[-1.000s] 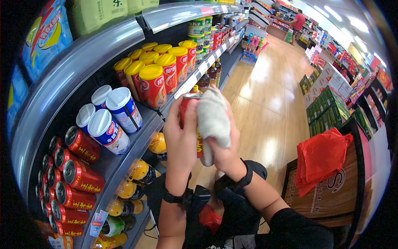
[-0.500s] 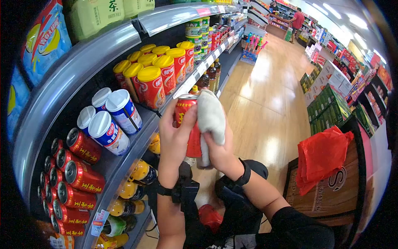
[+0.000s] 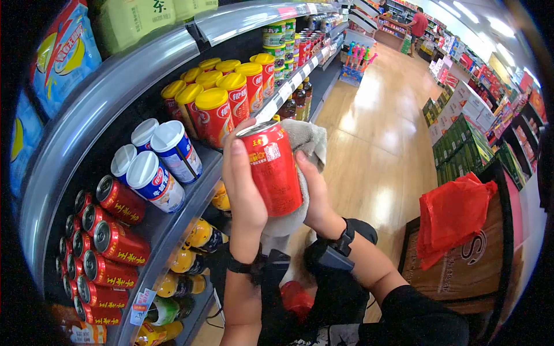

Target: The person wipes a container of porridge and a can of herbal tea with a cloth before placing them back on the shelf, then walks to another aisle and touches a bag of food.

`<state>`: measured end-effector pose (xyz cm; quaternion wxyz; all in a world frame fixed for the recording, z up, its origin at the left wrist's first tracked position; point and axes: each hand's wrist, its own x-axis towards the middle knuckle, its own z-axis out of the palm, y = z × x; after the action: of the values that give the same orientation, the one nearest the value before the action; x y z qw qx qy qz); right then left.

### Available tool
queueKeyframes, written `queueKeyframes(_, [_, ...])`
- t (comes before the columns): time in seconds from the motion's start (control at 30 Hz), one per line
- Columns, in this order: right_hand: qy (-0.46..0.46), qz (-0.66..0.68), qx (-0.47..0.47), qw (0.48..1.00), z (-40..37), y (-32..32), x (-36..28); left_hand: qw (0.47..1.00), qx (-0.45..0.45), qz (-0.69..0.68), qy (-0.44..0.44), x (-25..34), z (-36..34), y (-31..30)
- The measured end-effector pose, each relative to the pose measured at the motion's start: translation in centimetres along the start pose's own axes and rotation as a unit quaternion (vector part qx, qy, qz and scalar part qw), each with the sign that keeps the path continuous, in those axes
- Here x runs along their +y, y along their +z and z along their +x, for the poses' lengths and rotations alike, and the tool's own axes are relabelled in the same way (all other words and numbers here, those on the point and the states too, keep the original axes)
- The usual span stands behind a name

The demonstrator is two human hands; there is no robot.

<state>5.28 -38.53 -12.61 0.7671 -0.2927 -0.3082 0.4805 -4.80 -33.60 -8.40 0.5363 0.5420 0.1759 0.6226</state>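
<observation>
A red drink can (image 3: 274,173) with yellow characters and a printed code on its side is held up in front of me, its silver top tilted away. My left hand (image 3: 245,187) wraps around the can's left side, fingers closed on it. A light grey cloth (image 3: 310,137) lies behind and along the right side of the can, with some of it hanging below. My right hand (image 3: 314,190) presses the cloth against the can, thumb at the can's edge; its other fingers are hidden behind the cloth.
To the left, a shelf holds stacked red cans (image 3: 118,245), white-lidded blue canisters (image 3: 156,179) and yellow-lidded red canisters (image 3: 213,112). Bottles (image 3: 199,233) stand on the level below. At right, red plastic bags (image 3: 453,213) lie on a wooden box (image 3: 450,277). A person (image 3: 416,26) stands far down the aisle.
The can has turned and more of its side shows. The cloth has moved from its front to behind and right of it. My right hand has shifted slightly right.
</observation>
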Motion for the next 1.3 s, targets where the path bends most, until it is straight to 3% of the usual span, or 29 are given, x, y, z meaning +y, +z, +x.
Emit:
queueKeyframes(0.03, [-0.046, -0.055, 0.01, 0.997, -0.1, -0.1, 0.1, 0.994, 0.014, 0.093, 0.047, 0.0, -0.1, -0.1])
queueKeyframes(0.07, [-0.042, -0.053, 0.008, 0.998, -0.3, 0.1, -0.1, 0.993, 0.044, 0.104, 0.018, 0.4, -0.2, 0.2])
queueKeyframes(0.13, [-0.076, -0.194, -0.015, 0.978, -1.0, 0.6, -0.9, 0.986, 0.046, 0.16, -0.006, 0.1, 0.0, -0.2])
queueKeyframes(0.23, [-0.265, -0.39, -0.095, 0.877, -0.9, 0.6, -1.5, 0.976, 0.046, 0.213, 0.009, 0.4, -0.1, -0.2])
queueKeyframes(0.27, [-0.262, -0.389, -0.097, 0.878, -1.0, 0.7, -1.3, 0.98, 0.033, 0.196, 0.015, 0.3, 0.2, -0.3])
queueKeyframes(0.33, [-0.121, -0.245, -0.008, 0.962, -1.4, 1.0, -1.0, 0.995, 0.005, 0.096, -0.023, 1.1, -0.1, 0.0])
queueKeyframes(0.4, [-0.052, -0.068, -0.008, 0.996, -1.2, 1.4, -0.9, 0.998, 0.011, 0.049, -0.037, 1.4, -0.1, -0.2])
queueKeyframes(0.47, [0.073, 0.034, -0.017, 0.997, -0.9, 1.6, -1.1, 0.999, 0.04, 0.02, -0.024, 1.1, -0.2, 0.0])
queueKeyframes(0.5, [0.075, 0.037, -0.018, 0.996, -0.9, 1.7, -1.0, 0.999, 0.042, 0.024, -0.024, 1.0, -0.2, 0.2])
queueKeyframes(0.57, [0.114, 0.087, -0.035, 0.989, -1.0, 2.3, -0.9, 0.987, 0.11, 0.066, 0.092, 0.9, -0.2, 0.3])
queueKeyframes(0.63, [0.149, 0.127, -0.049, 0.979, -1.1, 2.6, -0.4, 0.984, 0.127, 0.057, 0.111, 0.4, -0.2, 0.3])
queueKeyframes(0.7, [0.126, 0.129, -0.021, 0.983, -1.3, 3.1, 0.5, 0.958, 0.165, 0.136, 0.192, 0.3, -0.3, -0.1])
queueKeyframes(0.73, [0.152, 0.095, -0.007, 0.984, -1.5, 3.5, 1.2, 0.973, 0.147, 0.074, 0.159, 0.6, -0.6, -1.1])
queueKeyframes(0.77, [0.129, 0.097, -0.016, 0.987, -1.6, 2.8, 1.3, 0.946, 0.152, 0.174, 0.229, 0.2, -0.3, -0.6])
queueKeyframes(0.8, [0.109, 0.101, -0.026, 0.989, -1.6, 1.9, 1.3, 0.939, 0.144, 0.182, 0.254, 0.2, -0.4, -0.6])
queueKeyframes(0.87, [0.075, 0.048, -0.022, 0.996, -1.3, 1.6, 1.0, 0.938, 0.124, 0.186, 0.265, 0.0, -0.3, -0.4])
queueKeyframes(0.93, [0.039, 0.049, -0.011, 0.998, -0.7, 1.0, 1.1, 0.917, 0.075, 0.288, 0.266, 0.2, 0.3, -0.8])
queueKeyframes(0.97, [0.023, 0.039, 0.006, 0.999, -0.4, 0.5, 1.1, 0.912, 0.072, 0.316, 0.253, 0.7, 0.5, -0.6])
queueKeyframes(1.03, [0.024, 0.04, 0.022, 0.999, 0.0, -0.6, 0.9, 0.929, 0.052, 0.347, 0.122, 3.4, -0.2, -0.1])
queueKeyframes(1.2, [-0.048, -0.034, 0.084, 0.995, -1.4, 0.6, 1.2, 0.951, 0.036, 0.289, 0.104, 4.2, -0.4, -0.9])
queueKeyframes(1.3, [-0.111, -0.16, 0.089, 0.977, -1.6, 0.5, 2.1, 0.961, 0.058, 0.257, 0.077, 7.3, -1.1, -1.3])
